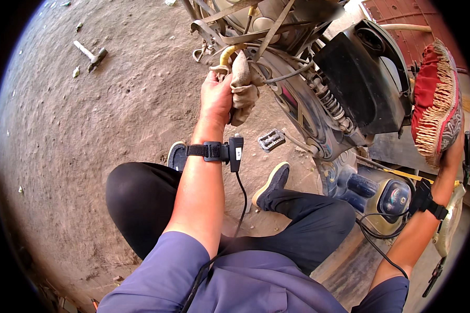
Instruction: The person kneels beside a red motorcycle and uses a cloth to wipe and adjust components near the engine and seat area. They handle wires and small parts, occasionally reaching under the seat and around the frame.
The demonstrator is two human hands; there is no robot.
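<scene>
My left hand (217,98) is closed on a crumpled beige rag (244,94) beside a curved yellowish tube (227,53) at the bike's frame. Metal bars and straps (235,38) cross just above it. At the right, my right hand (450,152) reaches up to a red padded seat (425,99) with cream fringe and a patterned edge; its fingers are hidden behind the seat. A black side panel (352,78) and a coil spring shock absorber (329,101) lie between my hands.
A hammer (91,56) lies on the dirt ground (73,130) at upper left. A pedal (271,140) sticks out from the bike near my foot. Cables (377,221) loop by the lower casing (344,182). A red metal surface (397,18) stands behind at upper right.
</scene>
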